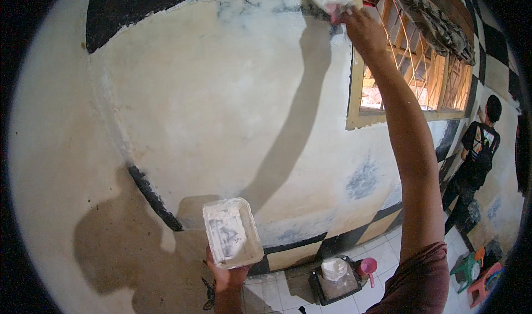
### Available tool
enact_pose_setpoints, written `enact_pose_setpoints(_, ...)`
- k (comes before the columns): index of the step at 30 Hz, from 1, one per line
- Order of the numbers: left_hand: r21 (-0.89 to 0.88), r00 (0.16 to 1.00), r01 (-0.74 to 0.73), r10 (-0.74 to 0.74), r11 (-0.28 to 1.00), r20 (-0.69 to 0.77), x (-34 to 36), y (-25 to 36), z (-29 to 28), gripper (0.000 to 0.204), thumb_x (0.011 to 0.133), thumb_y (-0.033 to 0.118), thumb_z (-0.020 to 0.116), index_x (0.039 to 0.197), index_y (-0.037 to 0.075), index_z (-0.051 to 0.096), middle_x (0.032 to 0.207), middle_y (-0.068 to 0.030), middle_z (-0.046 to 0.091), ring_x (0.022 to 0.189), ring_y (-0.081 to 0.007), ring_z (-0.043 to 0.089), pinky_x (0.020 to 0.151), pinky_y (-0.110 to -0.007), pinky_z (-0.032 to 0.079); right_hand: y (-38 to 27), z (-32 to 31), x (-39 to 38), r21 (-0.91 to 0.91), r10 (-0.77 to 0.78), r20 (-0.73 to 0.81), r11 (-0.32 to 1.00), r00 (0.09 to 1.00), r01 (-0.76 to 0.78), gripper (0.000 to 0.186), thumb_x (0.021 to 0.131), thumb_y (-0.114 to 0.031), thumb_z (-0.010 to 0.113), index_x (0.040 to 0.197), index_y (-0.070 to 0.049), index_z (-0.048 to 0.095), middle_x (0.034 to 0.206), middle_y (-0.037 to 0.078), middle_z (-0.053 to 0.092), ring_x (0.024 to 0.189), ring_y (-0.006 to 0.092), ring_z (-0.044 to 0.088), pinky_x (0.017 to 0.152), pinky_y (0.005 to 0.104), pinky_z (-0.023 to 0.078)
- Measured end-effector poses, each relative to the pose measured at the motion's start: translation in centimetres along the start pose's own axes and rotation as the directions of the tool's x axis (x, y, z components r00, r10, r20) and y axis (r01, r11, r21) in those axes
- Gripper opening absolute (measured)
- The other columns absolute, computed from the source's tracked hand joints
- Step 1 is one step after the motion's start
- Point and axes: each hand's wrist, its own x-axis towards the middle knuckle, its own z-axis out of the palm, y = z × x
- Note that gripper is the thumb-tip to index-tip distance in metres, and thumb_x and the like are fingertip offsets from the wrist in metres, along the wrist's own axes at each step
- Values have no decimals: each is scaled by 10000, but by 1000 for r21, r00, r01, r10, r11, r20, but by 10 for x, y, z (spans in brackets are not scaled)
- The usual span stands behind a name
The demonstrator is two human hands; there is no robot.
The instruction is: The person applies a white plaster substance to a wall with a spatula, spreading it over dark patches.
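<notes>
Head view — left hand (228, 276) clasping the white tub (255, 240) from below, right hand (363, 29) pinching a pink tool (334, 12) — at the wall (194, 109).

This looks like a room in a home, its cream wall (194, 120) patched with white and black. Cloth (435, 23) gathered over a yellow-framed window (413, 70) on the right, pale floor tiles (275, 294) and low plastic stools (480, 286) suggest a household; a paint-smeared container (233, 233) in the foreground shows decorating work.
</notes>
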Motion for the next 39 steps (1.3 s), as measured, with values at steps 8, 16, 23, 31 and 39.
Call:
enact_pose_setpoints(8, 83, 1000, -8, 6, 997, 20, 11, 0, -4, 563, 903, 542, 357, 1260, 161, 567, 1178, -50, 632, 1063, -272, 628, 811, -523, 546, -72, -63, -37, 200, 433, 381, 824, 817, -530, 185, 866, -154, 523, 936, -17, 625, 1008, 209, 623, 868, 396, 634, 751, 492, 525)
enact_pose_setpoints(16, 58, 1000, 6, -5, 998, -24, 9, -5, 5, 545, 905, 520, 365, 1254, 157, 573, 1174, -49, 635, 1033, -276, 637, 798, -512, 550, -11, -33, 7, 156, 590, 327, 737, 738, -658, 312, 825, -269, 561, 861, 24, 664, 852, 290, 654, 834, 444, 646, 751, 507, 509)
enact_pose_setpoints(23, -134, 987, -154, 146, 979, -70, 2, -6, -2, 567, 919, 499, 349, 1332, 149, 519, 1289, -79, 579, 1170, -333, 555, 945, -578, 459, -124, 43, 51, 428, 506, 310, 682, 805, -594, 225, 762, -217, 659, 911, -50, 680, 853, 169, 674, 778, 348, 664, 702, 472, 533)
enact_pose_setpoints(31, -132, 973, -219, 226, 967, 42, 15, -20, -7, 588, 909, 495, 368, 1368, 146, 486, 1324, -82, 556, 1187, -348, 547, 953, -586, 453, -329, -67, 141, 823, 278, 283, 421, 918, -381, 318, 787, -79, 594, 1090, 15, 614, 1047, 270, 591, 856, 408, 662, 729, 470, 561)
enact_pose_setpoints(39, -132, 983, -180, 182, 975, 2, 17, -12, -17, 608, 878, 538, 395, 1357, 180, 500, 1304, -57, 572, 1163, -343, 561, 888, -615, 474, -160, -19, 21, 437, 256, -178, 886, 950, -157, 136, 813, -69, 602, 949, -85, 603, 946, 105, 594, 815, 300, 625, 685, 418, 547)
